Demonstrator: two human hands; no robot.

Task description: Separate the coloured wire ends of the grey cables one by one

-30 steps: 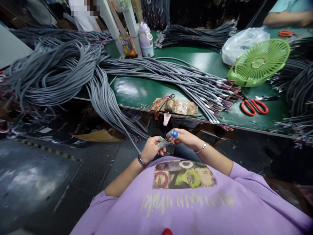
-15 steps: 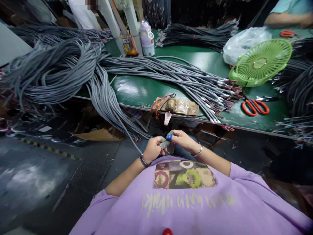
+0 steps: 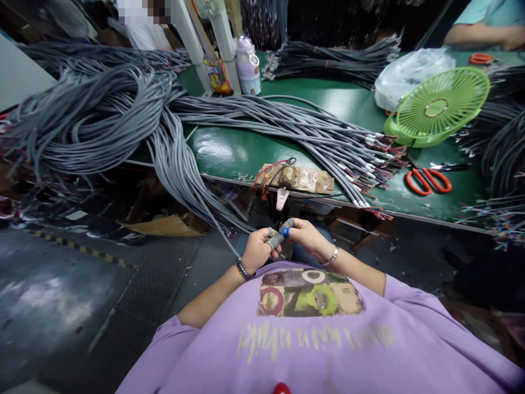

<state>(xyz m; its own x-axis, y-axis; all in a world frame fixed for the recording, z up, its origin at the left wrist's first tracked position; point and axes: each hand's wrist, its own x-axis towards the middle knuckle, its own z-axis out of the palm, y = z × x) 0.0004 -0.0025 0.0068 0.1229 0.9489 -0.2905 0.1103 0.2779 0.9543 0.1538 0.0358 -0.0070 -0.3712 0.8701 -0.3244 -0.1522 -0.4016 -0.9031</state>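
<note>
While L hand (image 3: 256, 249) & R hand (image 3: 304, 236) pinch closed nr grey cable (image 3: 228, 242), contents hidden, shirt txt (image 3: 311, 336) is illegible.

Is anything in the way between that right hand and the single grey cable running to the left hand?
Only the left hand stands between the visible stretch of grey cable and the right hand. No separate object shows between the hands, whose fingers meet; the cable's end is hidden there.
</note>
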